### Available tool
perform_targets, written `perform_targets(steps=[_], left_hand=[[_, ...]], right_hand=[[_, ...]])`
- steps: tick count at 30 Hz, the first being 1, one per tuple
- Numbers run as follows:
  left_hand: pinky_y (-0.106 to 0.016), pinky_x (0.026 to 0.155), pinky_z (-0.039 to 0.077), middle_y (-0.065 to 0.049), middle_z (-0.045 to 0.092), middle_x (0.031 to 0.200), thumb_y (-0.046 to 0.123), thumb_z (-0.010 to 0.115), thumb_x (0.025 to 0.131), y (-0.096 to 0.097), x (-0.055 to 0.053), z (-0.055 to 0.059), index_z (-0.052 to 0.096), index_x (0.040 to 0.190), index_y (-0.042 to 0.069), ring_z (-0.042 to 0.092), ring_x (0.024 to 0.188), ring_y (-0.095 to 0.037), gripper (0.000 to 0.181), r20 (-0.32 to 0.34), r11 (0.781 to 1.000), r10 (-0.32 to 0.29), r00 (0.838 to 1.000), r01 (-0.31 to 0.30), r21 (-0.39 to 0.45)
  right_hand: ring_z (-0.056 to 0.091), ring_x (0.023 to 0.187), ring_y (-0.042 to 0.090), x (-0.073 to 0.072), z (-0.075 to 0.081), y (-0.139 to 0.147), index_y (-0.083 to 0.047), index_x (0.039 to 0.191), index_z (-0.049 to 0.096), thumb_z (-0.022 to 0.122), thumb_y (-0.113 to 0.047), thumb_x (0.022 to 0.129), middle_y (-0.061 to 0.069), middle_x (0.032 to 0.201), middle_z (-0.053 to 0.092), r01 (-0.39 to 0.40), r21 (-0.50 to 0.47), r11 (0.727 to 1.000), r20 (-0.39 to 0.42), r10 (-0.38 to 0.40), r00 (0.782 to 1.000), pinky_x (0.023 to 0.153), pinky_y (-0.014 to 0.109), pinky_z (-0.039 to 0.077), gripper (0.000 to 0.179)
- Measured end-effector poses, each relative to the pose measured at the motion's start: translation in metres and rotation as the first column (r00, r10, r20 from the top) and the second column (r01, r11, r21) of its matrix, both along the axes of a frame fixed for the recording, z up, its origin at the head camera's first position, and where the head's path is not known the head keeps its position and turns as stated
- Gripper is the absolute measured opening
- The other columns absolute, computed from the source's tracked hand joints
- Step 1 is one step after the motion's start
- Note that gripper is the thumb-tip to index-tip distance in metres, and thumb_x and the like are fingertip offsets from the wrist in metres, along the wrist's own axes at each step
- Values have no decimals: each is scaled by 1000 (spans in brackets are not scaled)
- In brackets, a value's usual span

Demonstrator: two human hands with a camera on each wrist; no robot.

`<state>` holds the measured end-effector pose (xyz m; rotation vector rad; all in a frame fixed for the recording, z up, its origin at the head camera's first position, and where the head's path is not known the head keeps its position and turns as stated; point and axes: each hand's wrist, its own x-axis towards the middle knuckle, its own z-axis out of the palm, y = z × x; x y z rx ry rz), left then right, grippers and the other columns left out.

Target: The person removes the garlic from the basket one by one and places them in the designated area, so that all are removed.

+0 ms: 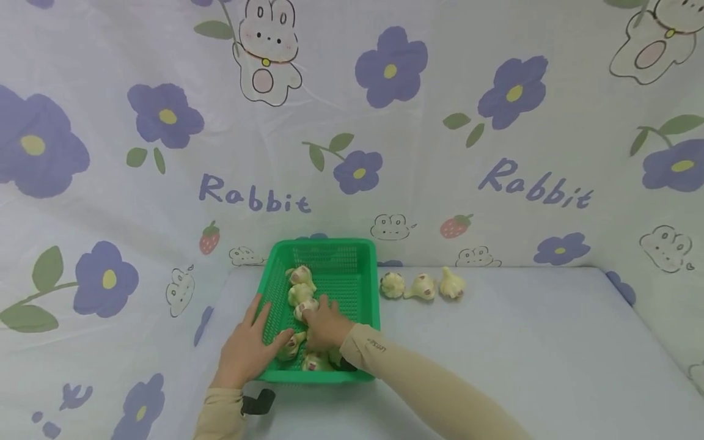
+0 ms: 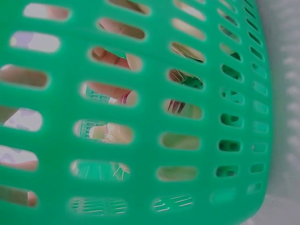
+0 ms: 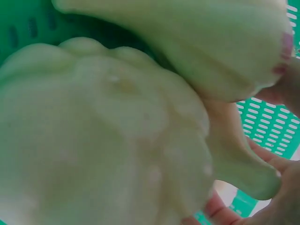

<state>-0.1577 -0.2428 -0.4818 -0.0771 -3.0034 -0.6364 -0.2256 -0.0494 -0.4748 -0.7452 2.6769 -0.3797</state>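
My right hand (image 1: 329,327) reaches into a green perforated basket (image 1: 376,293), thumb and fingers at a white garlic bulb (image 1: 305,310), which they pinch. The left hand (image 1: 244,351) lies across the basket's left rim, fingers extended and thumb reaching inside over another garlic bulb (image 1: 289,347). In the left wrist view, the basket wall (image 2: 150,126) fills most of the picture, with parts of fingers showing through its slots. Seen large in the right wrist view are a knobbly garlic bulb (image 3: 108,136) and a long-necked garlic bulb (image 3: 211,42), with skin visible at the right.
Further garlic bulbs lie in the basket, at its far end (image 1: 301,278) and near its front wall (image 1: 316,362). Three garlic bulbs (image 1: 422,286) stand in a row on the white table (image 1: 522,342), right of the basket. Patterned cloth (image 1: 418,146) rises behind.
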Motion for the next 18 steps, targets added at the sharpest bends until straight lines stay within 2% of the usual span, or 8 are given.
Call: perform_targets(steps=[4, 11, 18], left_hand=[[-68, 101, 49, -12, 13, 176, 74, 50, 98, 1, 0, 1, 32, 164, 6, 52, 135, -56, 96, 0, 1000, 1, 1000, -1, 7], [-67, 100, 50, -13, 14, 175, 73, 51, 98, 1, 1, 2, 33, 163, 4, 53, 134, -55, 96, -5, 1000, -1, 1000, 2, 9], [-68, 100, 50, -12, 14, 175, 72, 51, 98, 1, 1, 0, 34, 163, 5, 53, 133, -55, 95, -11, 1000, -2, 1000, 2, 8]], right_hand=[[40, 133, 42, -1, 1, 2, -17, 128, 67, 79, -27, 89, 25, 151, 34, 11, -10, 1000, 32, -11, 999, 96, 47, 53, 42], [44, 115, 34, -6, -8, 3, -21, 103, 64, 81, -31, 89, 21, 137, 41, 5, -3, 1000, 32, -5, 999, 87, 41, 51, 24], [44, 113, 33, -5, -9, 4, -21, 101, 64, 80, -28, 89, 20, 135, 40, 5, -21, 1000, 51, -4, 999, 83, 40, 50, 21]])
